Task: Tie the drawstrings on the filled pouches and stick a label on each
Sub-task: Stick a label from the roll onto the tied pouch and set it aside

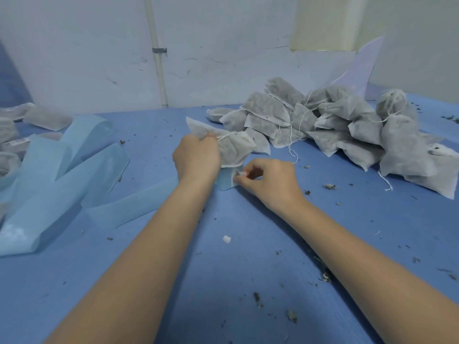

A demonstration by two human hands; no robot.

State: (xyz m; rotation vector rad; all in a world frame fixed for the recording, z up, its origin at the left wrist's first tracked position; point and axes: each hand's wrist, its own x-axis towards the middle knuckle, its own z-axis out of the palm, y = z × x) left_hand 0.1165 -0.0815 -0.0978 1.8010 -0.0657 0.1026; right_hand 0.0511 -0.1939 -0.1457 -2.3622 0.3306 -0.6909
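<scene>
Gauzy pouch (232,147) bunched in left hand (197,156); right hand (269,181) pinches label (238,175).

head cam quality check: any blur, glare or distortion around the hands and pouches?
Head view: flat, even light, no glare, faint shadows under the forearms; wide-angle bend on the wall pipe; left hand, right hand and pouch pile reasonably sharp; label print unreadable.

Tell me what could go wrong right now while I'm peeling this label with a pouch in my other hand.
The label is pinched small in your right hand, so it could curl and stick to your fingers. Your left hand grips the pouch by its gathered neck only, so it may swing as you press the label on, leaving it crooked. Loose herb crumbs on the blue table could get under the adhesive.
</scene>
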